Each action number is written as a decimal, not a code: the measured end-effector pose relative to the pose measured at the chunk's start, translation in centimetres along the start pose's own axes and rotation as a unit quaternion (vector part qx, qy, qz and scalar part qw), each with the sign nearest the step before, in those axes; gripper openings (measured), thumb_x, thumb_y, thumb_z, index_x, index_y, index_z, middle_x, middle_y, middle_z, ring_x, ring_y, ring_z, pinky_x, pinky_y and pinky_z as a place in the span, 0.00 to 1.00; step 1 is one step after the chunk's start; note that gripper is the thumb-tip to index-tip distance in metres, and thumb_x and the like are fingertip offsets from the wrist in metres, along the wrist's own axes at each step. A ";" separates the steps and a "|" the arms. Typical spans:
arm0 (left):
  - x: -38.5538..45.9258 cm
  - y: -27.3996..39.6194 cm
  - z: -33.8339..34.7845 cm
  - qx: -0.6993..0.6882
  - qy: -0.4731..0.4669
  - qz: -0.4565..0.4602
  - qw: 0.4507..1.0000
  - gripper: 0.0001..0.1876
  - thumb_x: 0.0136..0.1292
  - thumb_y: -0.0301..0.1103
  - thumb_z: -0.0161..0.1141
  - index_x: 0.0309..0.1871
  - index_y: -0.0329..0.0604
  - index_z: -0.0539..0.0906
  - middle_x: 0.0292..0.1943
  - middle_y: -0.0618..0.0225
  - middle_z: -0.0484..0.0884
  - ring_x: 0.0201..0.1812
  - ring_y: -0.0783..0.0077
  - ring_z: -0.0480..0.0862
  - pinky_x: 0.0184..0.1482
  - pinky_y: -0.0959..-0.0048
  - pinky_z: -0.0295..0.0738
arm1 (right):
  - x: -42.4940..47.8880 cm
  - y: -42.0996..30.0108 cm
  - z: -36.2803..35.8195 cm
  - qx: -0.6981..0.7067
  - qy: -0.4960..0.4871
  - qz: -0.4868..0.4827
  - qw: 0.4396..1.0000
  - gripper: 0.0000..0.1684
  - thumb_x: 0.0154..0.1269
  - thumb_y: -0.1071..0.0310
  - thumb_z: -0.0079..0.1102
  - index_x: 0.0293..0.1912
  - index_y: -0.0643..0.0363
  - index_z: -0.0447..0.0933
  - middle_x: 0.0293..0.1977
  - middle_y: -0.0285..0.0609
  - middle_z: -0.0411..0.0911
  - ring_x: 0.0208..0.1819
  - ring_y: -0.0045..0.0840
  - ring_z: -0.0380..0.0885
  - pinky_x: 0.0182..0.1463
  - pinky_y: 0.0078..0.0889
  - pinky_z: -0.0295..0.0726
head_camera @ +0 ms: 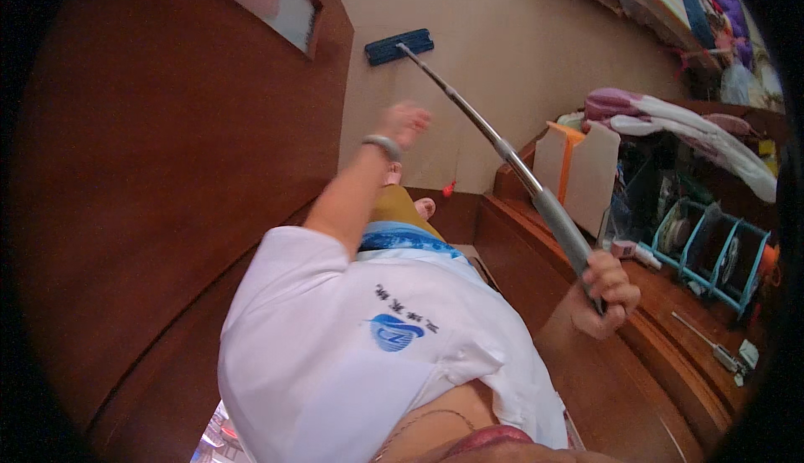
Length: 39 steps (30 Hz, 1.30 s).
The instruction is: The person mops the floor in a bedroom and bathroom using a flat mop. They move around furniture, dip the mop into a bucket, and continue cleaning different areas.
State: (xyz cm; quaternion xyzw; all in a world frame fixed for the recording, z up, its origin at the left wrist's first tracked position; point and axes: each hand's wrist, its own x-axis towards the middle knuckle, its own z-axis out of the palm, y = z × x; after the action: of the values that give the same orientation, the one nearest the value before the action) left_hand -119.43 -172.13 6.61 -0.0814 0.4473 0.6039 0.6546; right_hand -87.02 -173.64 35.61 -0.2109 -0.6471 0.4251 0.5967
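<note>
My right hand (606, 293) is wrapped around the grey grip of a flat mop (474, 117), near the top end of its telescopic metal pole. The pole slants away to a dark blue rectangular mop head (399, 46), which lies on the beige floor (490, 30) close to the edge of a brown wooden door. Off the pole, my left hand (405, 125) hangs in the air, blurred, with its fingers partly curled and no object visible in it. A light bracelet (383, 146) circles that wrist.
The brown door (188, 117) with a glass pane rises on the left. To the right, a wooden cabinet (659, 331) bears a light blue rack (710, 256), a white-and-orange box (575, 168) and a screwdriver-like tool (710, 344). A small red item (448, 189) lies near my feet.
</note>
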 end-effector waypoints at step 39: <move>-6.7 11.5 -19.1 -0.238 0.177 0.128 0.946 0.11 0.58 0.33 0.51 0.35 0.32 0.75 0.35 0.57 0.78 0.35 0.63 0.75 0.40 0.68 0.73 | -3.6 11.3 10.9 -0.050 -0.080 0.152 0.984 0.08 0.46 0.78 0.40 0.16 0.65 0.67 0.20 0.43 0.72 0.32 0.30 0.75 0.51 0.43 0.70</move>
State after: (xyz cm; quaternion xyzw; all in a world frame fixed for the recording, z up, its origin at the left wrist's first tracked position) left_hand -137.83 -186.31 4.95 -0.2827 0.4060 0.7473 0.4436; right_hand -99.34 -173.47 25.26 -0.3017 -0.6738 0.4933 0.4601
